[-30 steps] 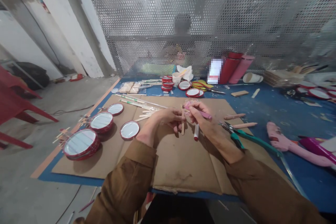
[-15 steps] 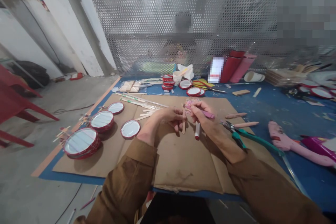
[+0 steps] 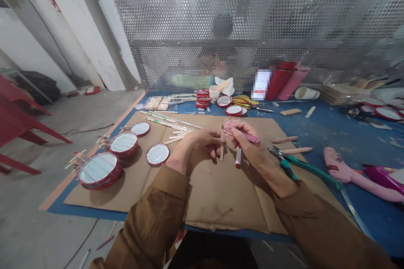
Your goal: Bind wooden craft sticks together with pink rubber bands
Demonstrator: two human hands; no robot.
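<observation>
My left hand (image 3: 204,142) is closed on a flat wooden stick (image 3: 222,151) that stands upright over the brown cardboard sheet (image 3: 217,193). My right hand (image 3: 244,139) is closed on a pink tool (image 3: 248,136) and presses a pink speckled piece (image 3: 232,124) against the top of the stick. A white marker with a red cap (image 3: 237,157) lies on the cardboard just under my right hand. Both sleeves are brown.
Red-rimmed round drums (image 3: 97,169) sit at the left of the cardboard, more (image 3: 232,110) at the back. Green-handled pliers (image 3: 285,162) and wooden sticks (image 3: 296,150) lie to the right. Pink glue guns (image 3: 350,174), red cylinders (image 3: 282,80) and a perforated metal screen (image 3: 252,25) stand beyond.
Both hands hold the same grip on the stick and the pink piece. The view has shifted slightly to the right; nothing on the cardboard has moved.
</observation>
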